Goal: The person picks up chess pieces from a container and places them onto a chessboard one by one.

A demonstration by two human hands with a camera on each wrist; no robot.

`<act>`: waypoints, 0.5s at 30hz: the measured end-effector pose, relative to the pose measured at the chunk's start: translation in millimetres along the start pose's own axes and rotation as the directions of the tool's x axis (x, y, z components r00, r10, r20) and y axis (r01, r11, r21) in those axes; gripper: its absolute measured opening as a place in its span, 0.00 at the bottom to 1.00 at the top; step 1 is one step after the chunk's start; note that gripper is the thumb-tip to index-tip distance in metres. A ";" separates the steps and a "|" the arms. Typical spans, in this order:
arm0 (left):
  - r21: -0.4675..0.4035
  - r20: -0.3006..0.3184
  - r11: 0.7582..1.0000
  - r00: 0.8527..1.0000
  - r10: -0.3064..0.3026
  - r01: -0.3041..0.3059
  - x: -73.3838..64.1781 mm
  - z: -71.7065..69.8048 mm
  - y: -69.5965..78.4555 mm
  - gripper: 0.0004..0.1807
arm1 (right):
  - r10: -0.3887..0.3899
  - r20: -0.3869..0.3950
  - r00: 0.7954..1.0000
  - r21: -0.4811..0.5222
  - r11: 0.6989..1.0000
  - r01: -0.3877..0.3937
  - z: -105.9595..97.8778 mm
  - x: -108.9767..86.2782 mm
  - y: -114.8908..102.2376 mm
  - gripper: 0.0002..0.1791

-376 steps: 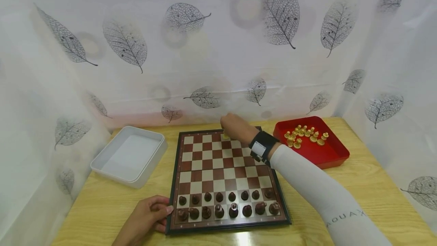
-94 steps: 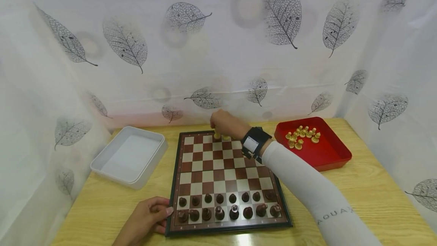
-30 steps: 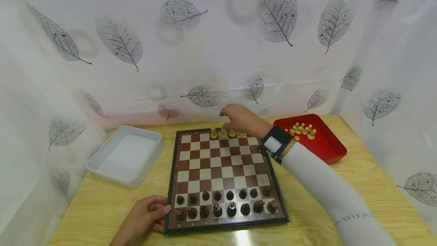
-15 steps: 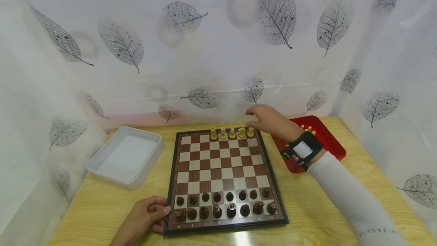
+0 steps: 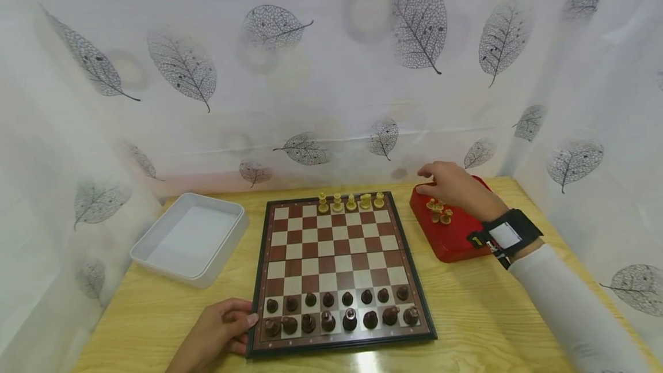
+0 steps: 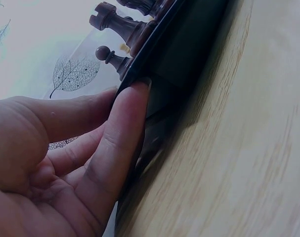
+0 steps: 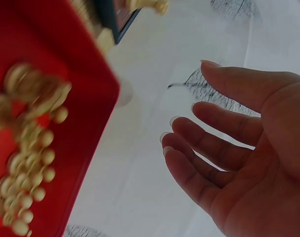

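Note:
A chessboard (image 5: 335, 246) lies on the table, with two rows of dark brown chess pieces (image 5: 328, 321) along its near side. Several pale gold chess pieces (image 5: 351, 203) stand on the far row, toward its right end. My left hand (image 5: 220, 324) holds the board's near left edge; in the left wrist view the thumb and fingers pinch that edge (image 6: 157, 44), close to a dark rook (image 6: 122, 24). Above the red tray (image 5: 450, 252) my right hand (image 5: 456, 189) is raised, fingers spread and nothing in them. More gold pieces (image 7: 28, 173) lie in the tray.
A white tray (image 5: 191, 235) sits left of the board, with nothing in it. Wooden tabletop (image 5: 476, 309) surrounds the board and both trays. A pale curtain (image 5: 331, 85) with leaf prints hangs right behind the table's far edge.
Several gold pieces now stand on the far row, and the tray holds fewer. My right hand has let go of a piece and moved right, from the board to over the tray. The left hand stays.

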State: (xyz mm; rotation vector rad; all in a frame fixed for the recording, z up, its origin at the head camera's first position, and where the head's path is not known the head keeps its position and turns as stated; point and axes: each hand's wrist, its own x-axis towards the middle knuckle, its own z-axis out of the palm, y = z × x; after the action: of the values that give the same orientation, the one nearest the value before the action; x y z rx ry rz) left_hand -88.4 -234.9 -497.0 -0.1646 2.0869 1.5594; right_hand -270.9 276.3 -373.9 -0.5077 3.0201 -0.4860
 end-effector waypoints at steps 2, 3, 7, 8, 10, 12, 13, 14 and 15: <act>0.004 -0.004 1.000 1.000 -0.003 0.003 -0.4 0.7 0.7 0.31 | -0.001 -0.002 1.000 0.000 1.000 0.001 -1.6 -4.6 7.4 0.24; 0.006 -0.006 1.000 1.000 -0.003 0.003 -0.6 1.0 1.1 0.31 | 0.003 0.000 1.000 0.001 1.000 -0.003 -2.3 -6.7 11.0 0.23; 0.011 -0.012 1.000 1.000 -0.007 0.007 -0.9 1.9 1.8 0.30 | 0.018 -0.003 1.000 -0.016 1.000 -0.018 -4.3 -13.3 26.4 0.23; 0.010 -0.013 1.000 1.000 -0.008 0.008 -0.9 2.0 1.8 0.30 | 0.020 -0.007 1.000 -0.021 1.000 -0.020 -4.8 -14.7 30.2 0.23; 0.008 -0.013 1.000 1.000 -0.007 0.007 -0.6 2.2 1.5 0.29 | 0.016 -0.019 1.000 -0.037 0.999 -0.016 -5.4 -17.1 38.9 0.22; 0.003 -0.012 1.000 1.000 -0.006 0.006 -0.4 2.2 1.1 0.29 | 0.011 -0.030 0.999 -0.051 0.999 -0.013 -5.4 -19.1 47.2 0.21; 0.001 -0.011 1.000 1.000 -0.005 0.005 -0.3 2.2 1.1 0.29 | 0.014 -0.033 0.999 -0.057 0.998 -0.016 -5.4 -20.4 51.6 0.21; -0.001 -0.009 1.000 1.000 -0.004 0.004 -0.3 2.1 1.1 0.29 | 0.015 -0.036 0.999 -0.064 0.998 -0.017 -5.3 -21.9 55.8 0.21; -0.002 -0.007 1.000 1.000 -0.003 0.003 -0.3 2.1 1.1 0.29 | 0.016 -0.035 0.999 -0.075 0.997 -0.019 -4.9 -23.0 60.4 0.20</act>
State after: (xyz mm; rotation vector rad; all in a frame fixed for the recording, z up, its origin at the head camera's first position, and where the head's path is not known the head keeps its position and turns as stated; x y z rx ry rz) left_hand -88.0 -232.7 -496.4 -0.1734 2.0892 1.5617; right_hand -268.5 339.5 -388.3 -0.4812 3.0827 -0.3852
